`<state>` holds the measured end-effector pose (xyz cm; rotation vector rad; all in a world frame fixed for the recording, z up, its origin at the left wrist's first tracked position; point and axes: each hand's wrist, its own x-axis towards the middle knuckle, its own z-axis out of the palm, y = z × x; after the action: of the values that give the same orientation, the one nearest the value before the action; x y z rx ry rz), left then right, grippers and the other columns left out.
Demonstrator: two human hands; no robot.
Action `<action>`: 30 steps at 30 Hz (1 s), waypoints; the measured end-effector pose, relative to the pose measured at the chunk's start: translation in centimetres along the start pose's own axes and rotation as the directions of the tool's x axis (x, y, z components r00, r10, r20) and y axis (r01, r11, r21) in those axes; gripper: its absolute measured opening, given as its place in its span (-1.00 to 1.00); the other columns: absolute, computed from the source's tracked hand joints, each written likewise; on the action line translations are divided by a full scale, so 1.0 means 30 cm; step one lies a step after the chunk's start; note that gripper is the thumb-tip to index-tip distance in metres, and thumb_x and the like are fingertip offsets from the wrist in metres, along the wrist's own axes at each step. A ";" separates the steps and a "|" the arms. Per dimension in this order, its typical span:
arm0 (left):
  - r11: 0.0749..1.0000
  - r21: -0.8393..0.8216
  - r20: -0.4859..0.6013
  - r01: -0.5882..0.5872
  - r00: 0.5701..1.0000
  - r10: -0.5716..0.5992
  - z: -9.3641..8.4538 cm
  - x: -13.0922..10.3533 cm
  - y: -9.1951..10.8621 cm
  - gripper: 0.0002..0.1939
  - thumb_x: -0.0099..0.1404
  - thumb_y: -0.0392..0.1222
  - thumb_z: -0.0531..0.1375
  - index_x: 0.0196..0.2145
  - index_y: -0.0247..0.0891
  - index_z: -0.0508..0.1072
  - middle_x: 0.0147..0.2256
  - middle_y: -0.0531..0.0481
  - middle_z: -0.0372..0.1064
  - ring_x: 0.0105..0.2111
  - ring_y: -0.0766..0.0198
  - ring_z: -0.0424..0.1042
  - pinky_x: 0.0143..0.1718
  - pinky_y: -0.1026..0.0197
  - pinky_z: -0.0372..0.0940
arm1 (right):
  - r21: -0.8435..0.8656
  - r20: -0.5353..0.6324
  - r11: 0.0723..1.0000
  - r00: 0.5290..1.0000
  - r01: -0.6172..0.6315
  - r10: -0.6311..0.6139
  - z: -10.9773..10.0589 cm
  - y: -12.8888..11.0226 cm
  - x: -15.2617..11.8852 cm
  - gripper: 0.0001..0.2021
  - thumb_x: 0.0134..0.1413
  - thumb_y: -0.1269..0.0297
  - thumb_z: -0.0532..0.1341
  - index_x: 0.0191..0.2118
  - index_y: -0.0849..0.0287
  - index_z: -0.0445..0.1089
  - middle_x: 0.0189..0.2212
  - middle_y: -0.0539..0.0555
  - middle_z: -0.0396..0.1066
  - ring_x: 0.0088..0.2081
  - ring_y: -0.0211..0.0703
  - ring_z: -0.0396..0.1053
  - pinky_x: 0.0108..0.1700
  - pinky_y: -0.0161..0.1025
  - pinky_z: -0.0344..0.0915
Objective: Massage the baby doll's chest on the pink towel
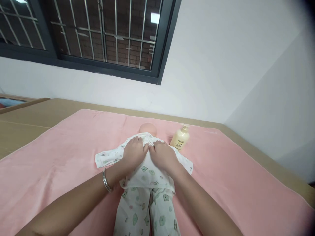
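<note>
A baby doll (148, 128) lies stretched out on a pink blanket, only the smooth round top of its head showing beyond the collar. It wears a white long-sleeved top (147, 172) and matching white trousers (136, 213), both printed with small green animal figures. My left hand (134, 152) rests palm down on the left of the top's chest, and my right hand (163, 155) on the right. Both thumbs point inward and nearly meet at the middle. The fingers lie forward over the cloth, which is creased near the collar. My palms are hidden.
A pale yellow pump bottle (180, 137) stands just right of the doll's shoulder. The pink blanket (61, 157) covers a wooden surface (31, 113), with a white wall (201, 65) behind. A dark-framed, barred window (103, 36) is above. At the far left is a wooden-edged compartment (24, 103).
</note>
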<state>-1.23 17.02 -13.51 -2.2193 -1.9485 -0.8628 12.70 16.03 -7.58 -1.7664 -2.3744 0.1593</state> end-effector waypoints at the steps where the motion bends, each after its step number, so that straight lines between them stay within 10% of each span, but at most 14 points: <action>1: 0.999 0.029 -0.021 -0.018 1.000 0.018 0.005 -0.016 0.011 -0.64 0.42 -0.12 -0.03 -0.11 -0.36 0.48 -0.13 -0.32 0.51 -0.04 -0.04 0.46 0.03 -0.03 0.29 | 0.030 0.003 1.000 1.000 -0.002 0.002 0.003 0.015 0.012 -0.57 0.39 0.13 -0.11 -0.12 0.23 0.45 -0.05 0.27 0.49 0.04 0.08 0.38 0.06 -0.14 0.15; 7: 0.994 0.066 -0.077 -0.091 0.992 0.096 0.024 -0.054 0.034 -0.60 0.43 -0.19 -0.05 0.02 -0.46 0.44 0.06 -0.40 0.43 0.13 -0.07 0.37 0.16 -0.05 0.22 | 0.150 0.005 0.988 0.999 0.034 -0.035 0.045 0.102 0.104 -0.58 0.42 0.10 -0.14 -0.06 0.18 0.39 0.03 0.18 0.45 0.05 -0.03 0.37 0.01 -0.19 0.19; 15: 0.992 -0.124 0.127 -0.004 0.992 0.020 -0.023 0.049 -0.042 -0.55 0.42 0.08 -0.05 -0.14 -0.27 0.49 -0.09 -0.25 0.53 -0.06 -0.03 0.50 -0.02 -0.01 0.33 | -0.062 -0.027 0.995 0.997 0.074 -0.076 0.030 -0.019 0.002 -0.60 0.38 0.31 -0.12 0.05 0.36 0.37 0.10 0.37 0.38 0.15 0.12 0.29 0.18 -0.11 0.08; 30: 0.946 -0.321 -0.087 0.042 0.993 -0.074 0.063 0.001 -0.060 -0.59 0.41 -0.06 -0.01 0.03 -0.29 0.46 0.04 -0.18 0.48 0.11 0.01 0.39 0.20 -0.09 0.21 | 0.217 -0.073 0.970 0.993 0.107 -0.093 0.043 0.098 0.083 -0.53 0.39 0.09 -0.05 0.21 0.26 0.29 0.30 0.28 0.18 0.35 0.04 0.04 0.30 -0.04 0.02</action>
<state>-2.20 18.15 -15.65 -2.2347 -1.9556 -1.3562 14.49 19.29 -9.20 -1.5266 -2.2954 0.3351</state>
